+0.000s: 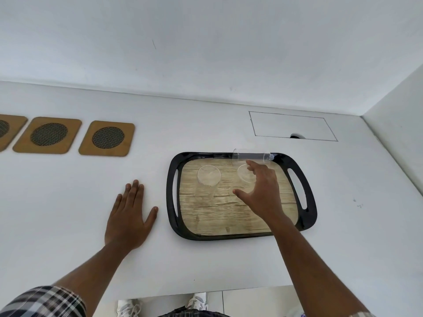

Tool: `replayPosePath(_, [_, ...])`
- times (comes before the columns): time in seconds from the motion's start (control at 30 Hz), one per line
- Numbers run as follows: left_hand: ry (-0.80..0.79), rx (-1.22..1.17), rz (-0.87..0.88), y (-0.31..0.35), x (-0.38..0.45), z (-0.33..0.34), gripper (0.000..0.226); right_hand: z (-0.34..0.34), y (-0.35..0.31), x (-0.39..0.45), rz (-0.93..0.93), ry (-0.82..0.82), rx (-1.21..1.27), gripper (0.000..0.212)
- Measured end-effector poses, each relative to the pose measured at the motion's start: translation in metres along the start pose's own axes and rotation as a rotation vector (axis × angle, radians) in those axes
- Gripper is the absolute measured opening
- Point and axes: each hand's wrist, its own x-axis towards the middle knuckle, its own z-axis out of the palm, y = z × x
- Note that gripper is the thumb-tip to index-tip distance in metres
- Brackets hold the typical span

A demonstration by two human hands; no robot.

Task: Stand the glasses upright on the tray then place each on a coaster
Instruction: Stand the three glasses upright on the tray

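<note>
A black-rimmed tray (306,216) with a wood-pattern base lies on the white table. One clear glass (208,179) stands upright on the tray's left half. A second clear glass (243,173) stands beside it, and my right hand (261,191) wraps it, thumb on the near side and fingers over the far rim. A third clear glass (251,156) lies on its side along the tray's far rim. Three brown square coasters with dark mesh circles sit in a row at the far left: one (106,138), another (48,135), and a cut-off one (6,131). My left hand (129,216) rests flat on the table, left of the tray.
A thin rectangular outline with a small notch (293,125) is set in the table behind the tray. White walls meet in a corner at the far right. The table's front edge (206,291) runs just above my shoes.
</note>
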Motion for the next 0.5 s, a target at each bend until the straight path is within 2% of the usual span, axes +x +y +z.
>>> replayPosePath(0.4, [-0.003,-0.009,0.0,0.0022,-0.0002,-0.0026,0.083,0.0062,-0.001,-0.0008,0.047,0.025,0.034,0.094])
replayPosePath(0.5, [-0.002,-0.012,0.001,0.0037,-0.0005,-0.0039,0.083,-0.0004,0.0002,-0.0003,0.069,-0.048,-0.011,0.109])
